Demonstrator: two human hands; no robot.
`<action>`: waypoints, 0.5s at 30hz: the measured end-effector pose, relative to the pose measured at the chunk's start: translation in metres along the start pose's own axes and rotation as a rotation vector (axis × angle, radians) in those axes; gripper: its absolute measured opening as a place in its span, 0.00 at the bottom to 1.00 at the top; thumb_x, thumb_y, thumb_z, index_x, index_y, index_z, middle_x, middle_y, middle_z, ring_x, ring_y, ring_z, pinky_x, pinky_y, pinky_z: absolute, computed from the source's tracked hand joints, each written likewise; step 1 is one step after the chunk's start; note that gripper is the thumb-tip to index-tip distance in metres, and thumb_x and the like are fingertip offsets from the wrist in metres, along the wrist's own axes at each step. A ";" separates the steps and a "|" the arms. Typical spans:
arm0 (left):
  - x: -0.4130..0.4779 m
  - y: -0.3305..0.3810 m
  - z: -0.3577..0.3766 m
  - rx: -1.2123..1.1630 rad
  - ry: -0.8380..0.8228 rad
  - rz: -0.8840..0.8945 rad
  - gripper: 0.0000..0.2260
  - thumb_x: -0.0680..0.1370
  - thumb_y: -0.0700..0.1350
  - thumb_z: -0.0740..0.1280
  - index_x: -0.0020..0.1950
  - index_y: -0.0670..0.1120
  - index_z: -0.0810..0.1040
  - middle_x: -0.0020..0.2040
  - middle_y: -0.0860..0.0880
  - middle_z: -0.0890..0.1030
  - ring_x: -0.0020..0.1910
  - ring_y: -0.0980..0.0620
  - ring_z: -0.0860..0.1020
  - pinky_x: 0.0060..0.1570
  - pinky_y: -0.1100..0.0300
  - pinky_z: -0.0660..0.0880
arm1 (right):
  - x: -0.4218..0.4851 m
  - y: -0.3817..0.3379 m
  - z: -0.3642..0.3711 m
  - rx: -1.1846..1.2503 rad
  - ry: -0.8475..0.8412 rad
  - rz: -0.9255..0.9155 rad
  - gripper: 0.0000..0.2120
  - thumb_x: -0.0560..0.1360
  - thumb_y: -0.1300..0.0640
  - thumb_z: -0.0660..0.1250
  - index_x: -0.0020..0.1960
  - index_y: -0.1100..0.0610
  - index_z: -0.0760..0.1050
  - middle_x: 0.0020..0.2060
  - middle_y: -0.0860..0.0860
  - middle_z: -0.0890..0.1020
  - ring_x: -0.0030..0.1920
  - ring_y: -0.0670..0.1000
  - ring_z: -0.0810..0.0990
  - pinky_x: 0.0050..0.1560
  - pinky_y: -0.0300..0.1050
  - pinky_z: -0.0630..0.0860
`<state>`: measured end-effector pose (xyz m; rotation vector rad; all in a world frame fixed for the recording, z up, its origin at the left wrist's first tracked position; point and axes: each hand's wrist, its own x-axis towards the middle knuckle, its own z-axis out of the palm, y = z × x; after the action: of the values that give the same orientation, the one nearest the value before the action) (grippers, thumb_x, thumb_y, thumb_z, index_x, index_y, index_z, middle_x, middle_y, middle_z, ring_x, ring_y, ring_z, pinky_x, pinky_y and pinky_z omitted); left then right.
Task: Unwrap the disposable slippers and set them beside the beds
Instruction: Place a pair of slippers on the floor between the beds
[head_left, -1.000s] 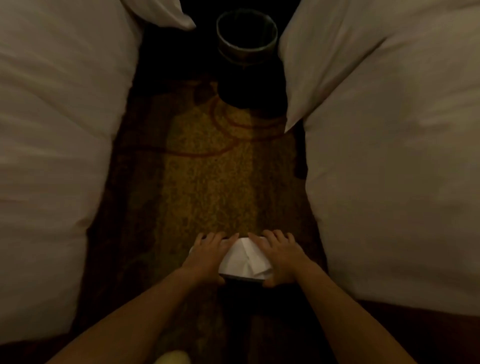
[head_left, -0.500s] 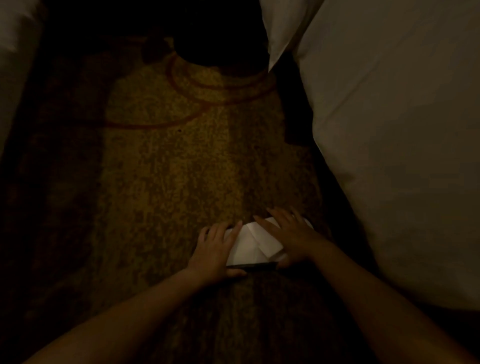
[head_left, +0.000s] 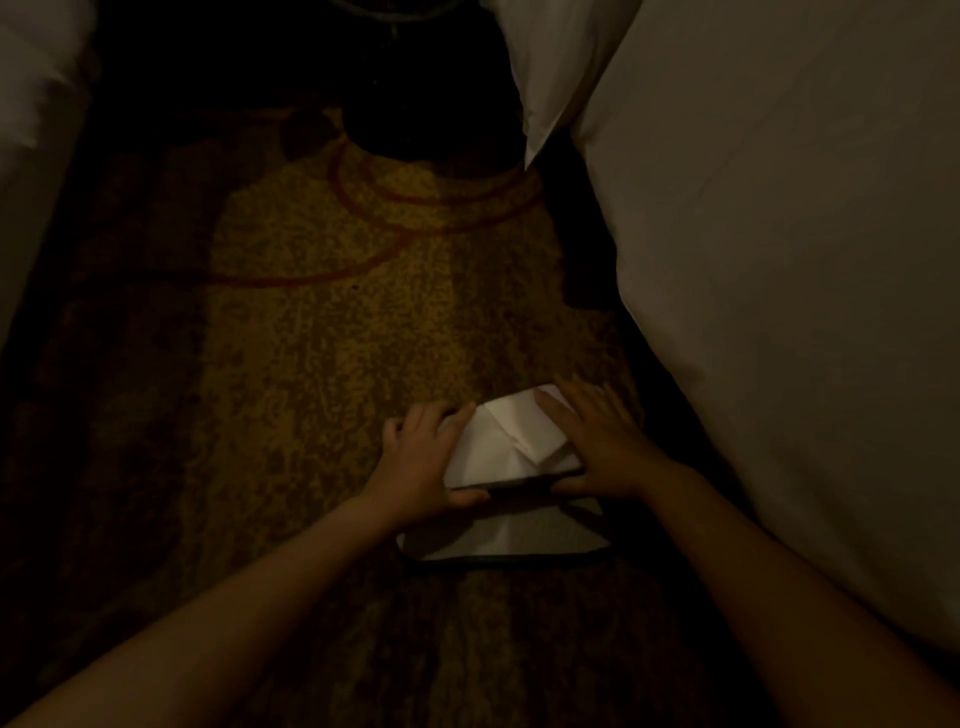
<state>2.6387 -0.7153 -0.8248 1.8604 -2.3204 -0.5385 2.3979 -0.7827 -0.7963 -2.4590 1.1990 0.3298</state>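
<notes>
Dim light falls on a patterned carpet (head_left: 322, 332) that runs between two beds: the right bed (head_left: 779, 260) fills that side with white bedding, and only an edge of the left bed (head_left: 31, 130) shows. A dark round shape at the far end could be a bin; you cannot tell in this light.

Your slippers (head_left: 511, 441) lie flat on the carpet, near the right bed and well apart from the left one. They read as white folded pieces with dark edges, one partly over another whose paler end (head_left: 498, 540) sticks out toward you. No wrapper is visible, so the unwrapping looks done, though the gloom could hide a thin film.

Your left hand (head_left: 421, 467) rests on the left end of the upper piece, fingers spread and curled over its edge, thumb at the near rim. Your right hand (head_left: 602, 447) lies flat and open on the right end, pressing rather than gripping.

By the look of it, you are at the placing stage for this bed. What seems left is to separate and square the pair here, then see to the left bed, where no slippers show.
</notes>
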 end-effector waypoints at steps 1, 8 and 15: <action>0.010 -0.006 -0.004 -0.009 0.014 -0.012 0.44 0.67 0.67 0.66 0.75 0.52 0.50 0.72 0.46 0.59 0.69 0.47 0.56 0.64 0.49 0.54 | 0.000 0.000 -0.004 0.015 0.050 0.021 0.51 0.68 0.38 0.69 0.71 0.44 0.32 0.76 0.53 0.37 0.75 0.53 0.36 0.71 0.50 0.31; 0.076 -0.042 -0.011 0.064 0.001 -0.083 0.43 0.68 0.66 0.66 0.76 0.51 0.51 0.73 0.45 0.58 0.71 0.44 0.55 0.68 0.45 0.52 | -0.013 -0.022 0.017 0.020 -0.070 0.011 0.50 0.69 0.36 0.66 0.76 0.52 0.39 0.76 0.53 0.38 0.76 0.54 0.37 0.73 0.50 0.35; 0.084 -0.055 0.014 0.081 -0.116 -0.047 0.43 0.70 0.67 0.62 0.76 0.49 0.47 0.78 0.46 0.49 0.75 0.47 0.49 0.72 0.45 0.42 | -0.018 -0.030 0.049 -0.026 -0.242 -0.021 0.58 0.65 0.37 0.71 0.74 0.53 0.32 0.75 0.53 0.35 0.75 0.54 0.33 0.69 0.50 0.28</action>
<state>2.6654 -0.8031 -0.8675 1.9744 -2.4110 -0.5809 2.4083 -0.7319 -0.8267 -2.3695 1.0714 0.6207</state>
